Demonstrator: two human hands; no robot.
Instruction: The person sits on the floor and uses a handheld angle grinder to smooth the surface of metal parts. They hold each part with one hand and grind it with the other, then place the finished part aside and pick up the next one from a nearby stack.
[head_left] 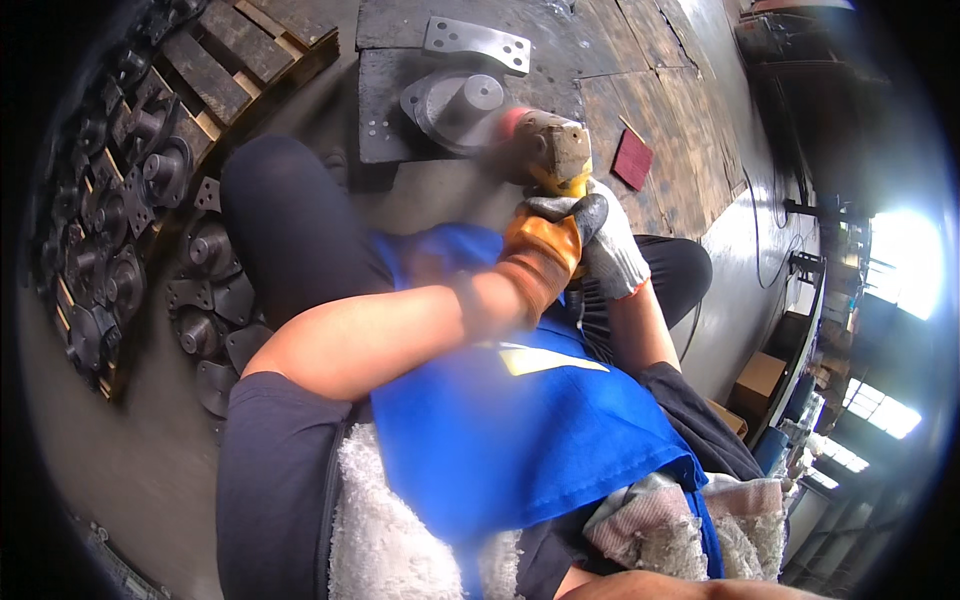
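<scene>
An angle grinder (560, 152) with a worn metal head and a yellow body is held in both my gloved hands. My left hand (545, 250), in an orange work glove, is closed around the body. Wrapped around it from the other side is my right hand (613, 240), in a white knit glove. The grinder's reddish disc (513, 125) is blurred, at the right edge of a round metal flange (435, 108) with a raised cylinder. I cannot tell whether disc and flange touch. The flange lies on a dark steel plate (385, 140) before me.
A flat metal plate with holes (477, 45) lies beyond the flange. Right of the grinder, a dark red pad (632, 160) rests on wooden boards (690, 150). Several similar flanges (165, 170) stand on pallets and the floor at left. A cord (757, 235) and cardboard box (758, 385) are at right.
</scene>
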